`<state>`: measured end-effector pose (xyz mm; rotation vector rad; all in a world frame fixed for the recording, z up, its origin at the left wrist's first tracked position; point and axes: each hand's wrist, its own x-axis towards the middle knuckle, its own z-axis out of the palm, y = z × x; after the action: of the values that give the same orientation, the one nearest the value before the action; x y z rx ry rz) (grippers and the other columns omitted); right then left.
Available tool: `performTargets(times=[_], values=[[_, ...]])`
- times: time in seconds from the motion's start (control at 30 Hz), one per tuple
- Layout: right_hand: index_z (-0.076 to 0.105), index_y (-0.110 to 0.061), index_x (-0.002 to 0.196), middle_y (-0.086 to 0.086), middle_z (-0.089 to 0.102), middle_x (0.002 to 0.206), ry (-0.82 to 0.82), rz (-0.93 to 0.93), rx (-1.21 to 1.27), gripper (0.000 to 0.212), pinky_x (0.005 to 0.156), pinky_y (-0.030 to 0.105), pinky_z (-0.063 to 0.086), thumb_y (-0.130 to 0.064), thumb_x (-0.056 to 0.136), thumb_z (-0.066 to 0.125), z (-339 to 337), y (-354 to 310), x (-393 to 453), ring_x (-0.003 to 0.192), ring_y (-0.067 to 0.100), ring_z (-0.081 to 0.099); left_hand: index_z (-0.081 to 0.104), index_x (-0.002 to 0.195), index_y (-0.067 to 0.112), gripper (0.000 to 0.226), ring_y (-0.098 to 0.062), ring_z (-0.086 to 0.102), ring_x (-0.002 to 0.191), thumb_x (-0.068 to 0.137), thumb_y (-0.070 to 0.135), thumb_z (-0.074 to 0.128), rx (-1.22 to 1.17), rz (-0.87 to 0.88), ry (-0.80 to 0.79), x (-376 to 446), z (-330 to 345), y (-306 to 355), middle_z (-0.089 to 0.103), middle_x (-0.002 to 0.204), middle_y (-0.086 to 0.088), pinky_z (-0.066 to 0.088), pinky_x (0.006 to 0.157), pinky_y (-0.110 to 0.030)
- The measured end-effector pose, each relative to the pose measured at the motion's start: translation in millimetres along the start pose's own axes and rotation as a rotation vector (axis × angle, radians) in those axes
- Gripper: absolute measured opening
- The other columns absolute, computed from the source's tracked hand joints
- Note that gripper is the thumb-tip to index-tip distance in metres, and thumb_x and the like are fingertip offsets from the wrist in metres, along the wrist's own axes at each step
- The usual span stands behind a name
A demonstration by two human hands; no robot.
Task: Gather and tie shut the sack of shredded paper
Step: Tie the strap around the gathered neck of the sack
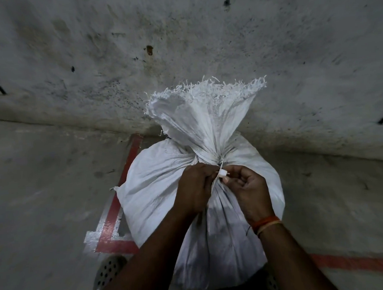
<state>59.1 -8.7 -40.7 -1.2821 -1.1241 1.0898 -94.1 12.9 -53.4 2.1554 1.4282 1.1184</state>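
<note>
White plastic, a narrow strip tie, sat pinched between the two hands right at the sack's neck. The left hand was curled shut on the strip from the left, and the right hand held its end between thumb and fingertips, the other fingers folded in. The two hands were almost touching each other, both just on the near side of the cinch.

Outward from there, the gathered neck of the white woven plastic sack was already drawn in tight, with creases running into one point. Above it the loose mouth fanned up and out, its frayed top edge standing against the stained grey concrete wall. Below the hands the sack's body bulged full and stood upright on the grey floor, at the foot of the wall, partly over a red painted line with a pale border. A round perforated drain cover lay on the near left. An orange thread band circled the right wrist.

By my reading, the gathering was done and the tie was already round the neck; what remained seemed to be pulling it fully tight or securing its end. Whether it was locked I could not tell. No shredded paper showed.
</note>
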Motion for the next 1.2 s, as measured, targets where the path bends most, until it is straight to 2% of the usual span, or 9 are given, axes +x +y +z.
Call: performTargets(times=[0.17,0.43,0.53,0.6,0.67,0.77,1.0,1.1,1.2], values=[[0.073,-0.010,0.106,0.005,0.077,0.106,0.022,0.004,0.025,0.023,0.092,0.024,0.055,0.003,0.089,0.066,1,0,-2,0.104,0.013,0.071,0.078,0.102,0.023,0.020,-0.018,0.067,0.089,0.096,0.017,0.060,-0.012,-0.017,0.030,2,-3,1,0.078,0.096,0.001,0.051,0.080,-0.042],[0.072,0.003,0.093,0.008,0.077,0.086,0.085,-0.005,-0.043,0.007,0.073,0.018,0.057,0.002,0.089,0.066,3,-3,-5,0.080,0.009,0.075,0.078,0.100,0.025,0.020,-0.017,0.070,0.087,0.097,0.019,0.060,-0.053,-0.020,-0.007,3,-6,-1,0.078,0.092,0.003,0.052,0.078,-0.044],[0.069,-0.007,0.084,0.006,0.074,0.080,0.111,-0.019,-0.176,0.010,0.076,0.028,0.059,-0.005,0.092,0.064,5,1,-4,0.077,0.009,0.073,0.069,0.110,0.018,0.016,-0.007,0.061,0.096,0.099,0.024,0.060,-0.177,-0.129,0.134,-3,-12,9,0.068,0.105,0.000,0.050,0.086,-0.023],[0.068,-0.013,0.081,0.003,0.073,0.078,0.119,-0.041,-0.260,0.014,0.078,0.033,0.059,-0.009,0.094,0.062,9,3,-4,0.078,0.012,0.071,0.058,0.115,0.015,0.037,-0.005,0.054,0.098,0.089,0.038,0.072,-0.193,-0.274,0.265,-8,-17,19,0.054,0.113,0.000,0.042,0.082,-0.007],[0.068,-0.018,0.084,-0.001,0.072,0.078,0.108,-0.074,-0.342,0.015,0.076,0.029,0.056,-0.010,0.094,0.060,13,1,-6,0.078,0.009,0.069,0.051,0.113,0.015,0.064,-0.010,0.054,0.096,0.071,0.056,0.079,-0.114,-0.364,0.296,-14,-19,26,0.043,0.114,0.001,0.049,0.077,-0.014],[0.068,-0.019,0.088,-0.005,0.071,0.082,0.104,-0.122,-0.415,0.013,0.075,0.024,0.053,-0.011,0.094,0.060,17,-4,-10,0.082,0.006,0.066,0.048,0.103,0.016,0.075,-0.016,0.049,0.093,0.059,0.068,0.079,0.004,-0.488,0.251,-24,-15,32,0.040,0.107,0.000,0.047,0.076,-0.026],[0.068,-0.019,0.091,-0.008,0.071,0.085,0.079,-0.141,-0.477,0.011,0.078,0.023,0.054,-0.013,0.095,0.059,20,-5,-17,0.084,0.003,0.067,0.056,0.079,0.021,0.024,-0.007,0.061,0.071,0.082,0.035,0.076,-0.139,-0.512,0.270,-20,2,34,0.065,0.073,0.006,0.045,0.065,-0.029],[0.066,-0.018,0.088,-0.007,0.070,0.083,0.104,-0.127,-0.535,0.012,0.075,0.022,0.053,-0.013,0.096,0.058,16,-2,-15,0.082,0.003,0.067,0.056,0.077,0.017,0.022,-0.010,0.062,0.069,0.084,0.025,0.076,-0.134,-0.455,0.326,-22,7,28,0.064,0.071,0.006,0.049,0.066,-0.030],[0.062,-0.017,0.085,-0.003,0.069,0.080,0.144,-0.083,-0.555,0.017,0.067,0.010,0.050,-0.007,0.096,0.055,9,-2,-15,0.075,0.005,0.067,0.055,0.075,0.015,0.027,-0.010,0.056,0.067,0.085,0.025,0.078,-0.093,-0.422,0.356,-20,9,20,0.060,0.071,0.005,0.036,0.063,-0.020]])
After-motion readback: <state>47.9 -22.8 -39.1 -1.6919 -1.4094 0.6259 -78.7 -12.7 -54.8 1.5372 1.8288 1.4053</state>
